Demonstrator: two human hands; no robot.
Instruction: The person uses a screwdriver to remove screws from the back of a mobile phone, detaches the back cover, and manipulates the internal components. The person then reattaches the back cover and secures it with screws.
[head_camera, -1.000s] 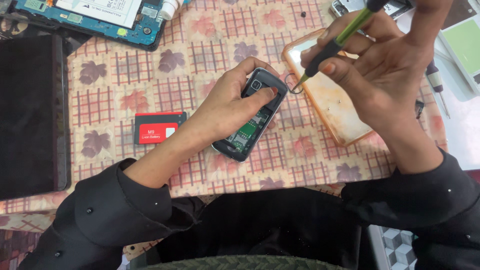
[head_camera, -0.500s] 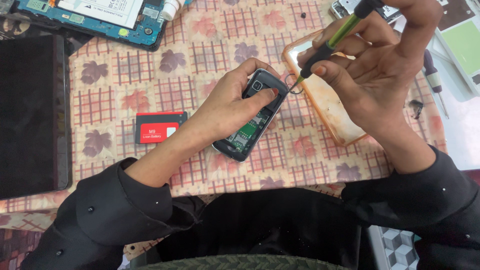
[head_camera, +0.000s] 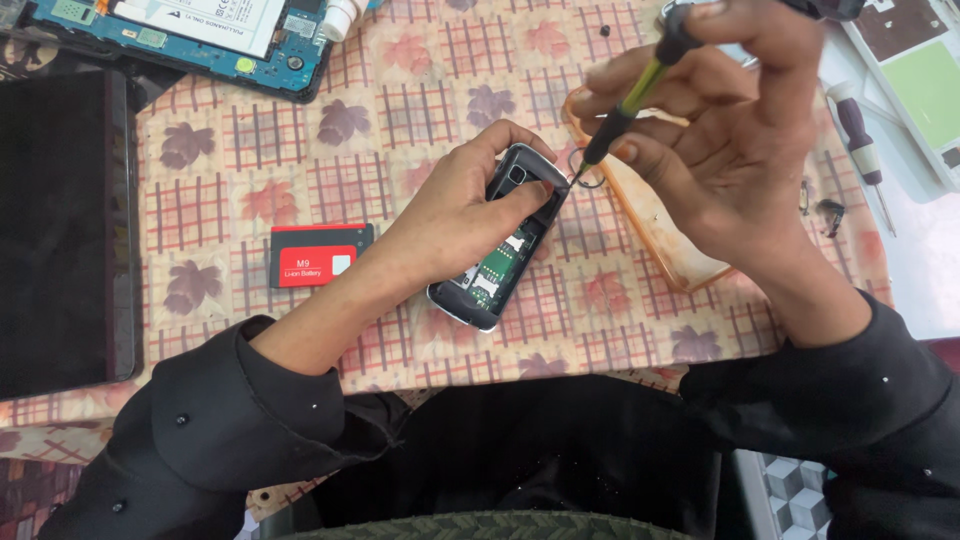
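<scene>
Left hand (head_camera: 455, 215) wrapped around opened black phone (head_camera: 497, 262) on patterned tablecloth (head_camera: 400, 130). Right hand (head_camera: 735, 150) pinching green-black screwdriver (head_camera: 628, 100), tip at phone's top corner. Red battery (head_camera: 318, 255) lying nearby, left of phone.

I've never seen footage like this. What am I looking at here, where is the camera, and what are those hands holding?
There is no machine here: a person in dark sleeves works with bare hands. The picture comes from a camera worn on the person's head, looking down at a table covered with a checked, leaf-patterned cloth.

The left hand steadies a small opened phone with its back cover off, so the inner parts show. The right hand holds a thin screwdriver with a green and black handle, its tip at the phone's top corner.

Around them lie a red and black battery, a dark tablet on the left, an opened blue circuit board device at the top, an orange clear case, and a second screwdriver on the right.
</scene>
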